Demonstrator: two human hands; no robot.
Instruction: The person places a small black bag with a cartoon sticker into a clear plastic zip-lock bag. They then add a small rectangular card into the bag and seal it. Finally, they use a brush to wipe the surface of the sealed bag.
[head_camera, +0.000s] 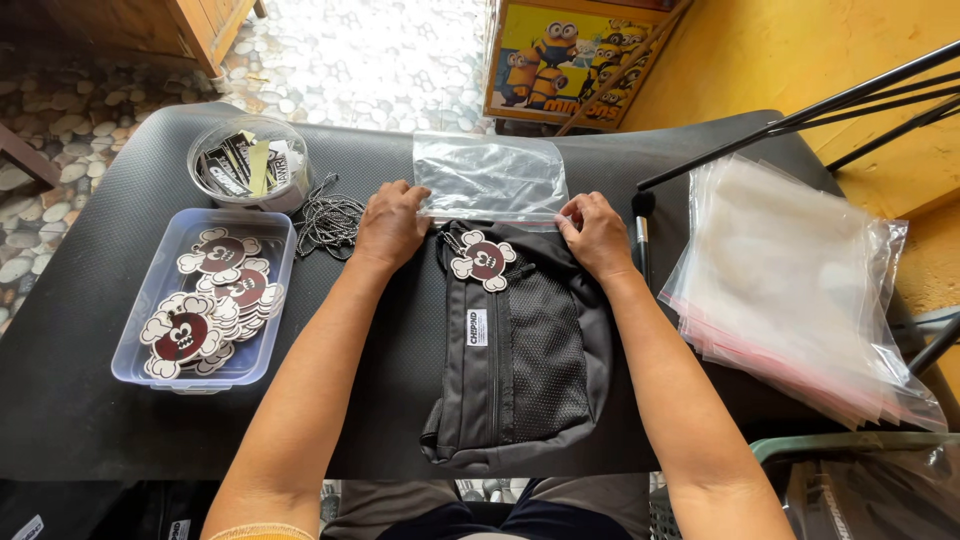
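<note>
On the black table (90, 400), head view: both hands are working the mouth of a clear zip bag (490, 175) lying flat at the table's middle, far side. Left hand (392, 225) is pinching the bag's near-left edge, fingers curled down onto it. Right hand (597, 235) is pinching the near-right edge the same way. Hands are sitting well apart, one at each corner of the bag opening.

Dark grey sling bag (515, 345) is lying just below the zip bag, between the forearms, its top end touching or tucked at the bag's mouth; can't tell if it's inside yet. Mesh panel is facing up on its right half, and a skull-shaped tag (485, 262) is hanging at its top near the left hand.

Left of the hands: a pile of ball chains (328, 220) is sitting just beside the left hand. Further left, a clear rectangular tub (135, 345) is holding a stack of the same skull-shaped tags. Behind it, a round clear container (205, 185) is holding small black and pale labels.

Right side: a thick stack of clear zip bags (800, 290) is lying on the table edge, well apart from the right hand. Black tripod legs (800, 115) are crossing above the stack.
</note>
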